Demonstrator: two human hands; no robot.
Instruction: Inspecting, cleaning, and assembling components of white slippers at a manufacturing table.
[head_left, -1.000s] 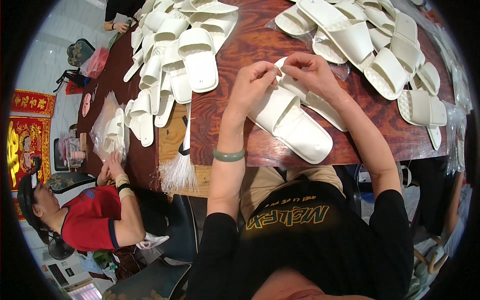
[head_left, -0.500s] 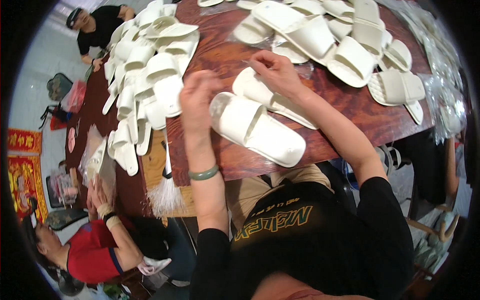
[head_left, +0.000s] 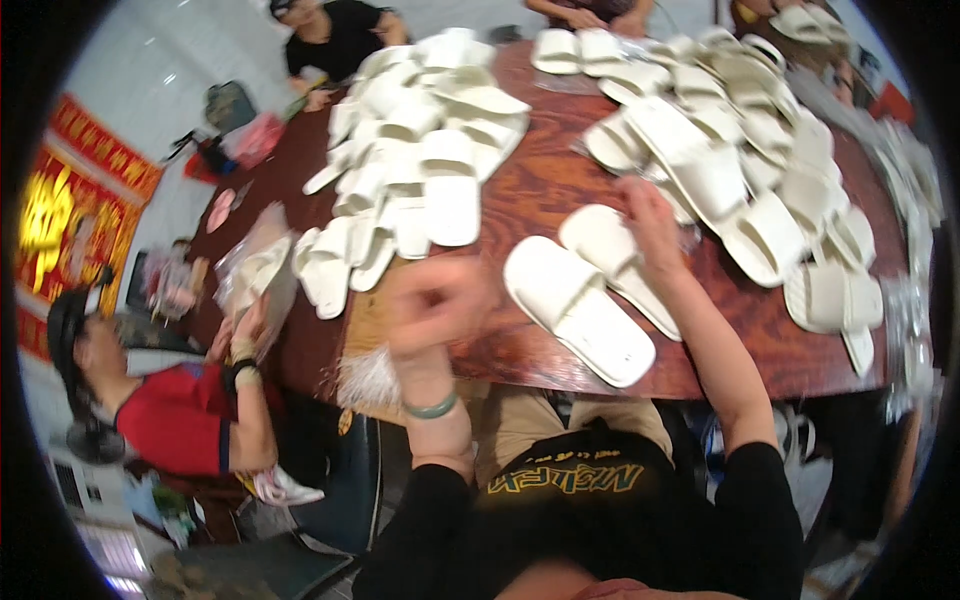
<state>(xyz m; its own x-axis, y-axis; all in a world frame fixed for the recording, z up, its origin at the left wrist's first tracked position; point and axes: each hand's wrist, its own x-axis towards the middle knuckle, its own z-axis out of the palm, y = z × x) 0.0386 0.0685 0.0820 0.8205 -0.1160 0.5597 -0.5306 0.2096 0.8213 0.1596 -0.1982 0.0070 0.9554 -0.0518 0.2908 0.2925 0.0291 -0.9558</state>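
Observation:
A pair of white slippers lies on the wooden table in front of me: the nearer slipper (head_left: 603, 335) points slantwise toward the table's front edge, and the farther slipper (head_left: 597, 232) lies alongside it, partly behind my forearm. My right hand (head_left: 652, 225) is raised over the farther slipper, its fingers pinched together; whatever they hold, if anything, is too small to make out. To the left of the nearer slipper, apart from it, my left hand (head_left: 440, 305) hovers near the table's edge. It looks curled, but motion smears its fingers.
Heaps of white slippers stand at the left (head_left: 450, 185) and right (head_left: 745, 150) of the reddish-brown table (head_left: 540, 180). White strands (head_left: 368, 380) hang at its left corner. A person in red (head_left: 185, 415) handles a bagged slipper at the left; other people sit across. Clear plastic bags (head_left: 915, 340) line the right edge.
The whole view has swung, so the table shows lower and farther right. My left hand has drawn back from the slippers' far end toward the table's front edge. The pair looks unmoved on the table.

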